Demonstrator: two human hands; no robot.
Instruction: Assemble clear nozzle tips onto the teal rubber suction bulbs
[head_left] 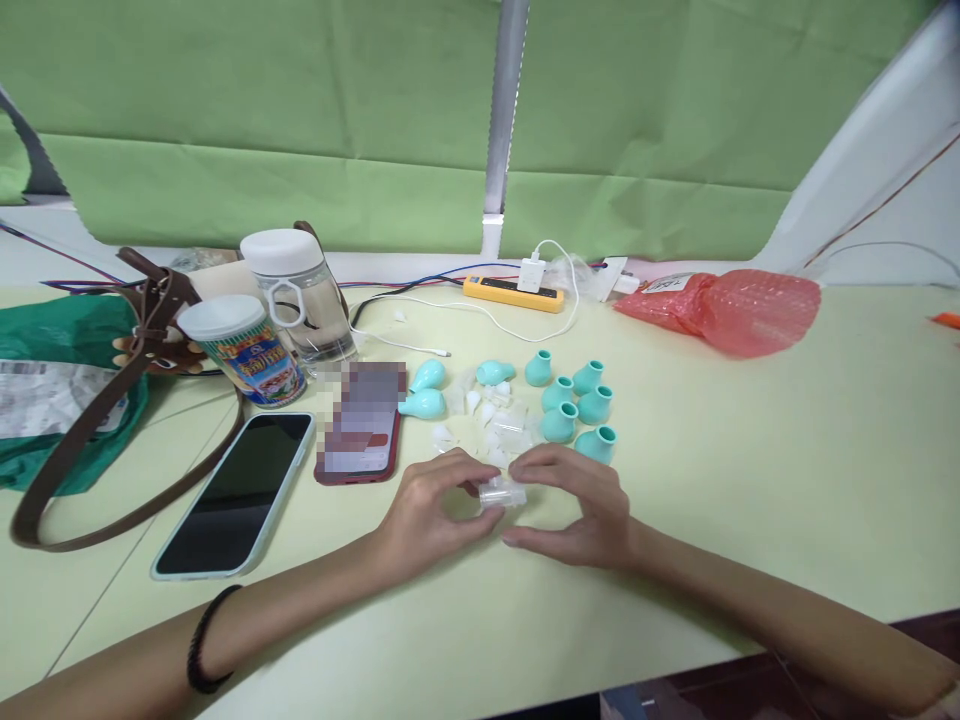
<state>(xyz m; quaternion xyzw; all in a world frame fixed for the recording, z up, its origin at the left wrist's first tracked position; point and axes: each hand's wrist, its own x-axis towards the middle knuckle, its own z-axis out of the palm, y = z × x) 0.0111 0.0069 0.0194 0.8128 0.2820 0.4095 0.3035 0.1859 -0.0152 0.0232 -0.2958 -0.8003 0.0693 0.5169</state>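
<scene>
Between the thumb and fingers of my left hand [442, 510] is a short clear plastic tube [501, 493], lying roughly sideways. My right hand [581, 505] curves around its other end, thumb and fingers apart; whether a fingertip touches the tube I cannot tell. Just beyond my hands lie small white and clear plastic pieces [504, 422]. Several teal rubber bulbs [559, 422] stand to their right with open necks up. A few lighter turquoise bulbs [424, 402] lie on their sides at the left and back of the pieces.
On the left are a red-cased phone [360, 440], a dark-screened phone [236, 495], an instant noodle cup [251, 350], a clear water bottle [307, 305], a brown strap [71, 480] and a green bag [112, 430]. Behind are a yellow power strip [487, 292] and red bubble wrap [750, 310].
</scene>
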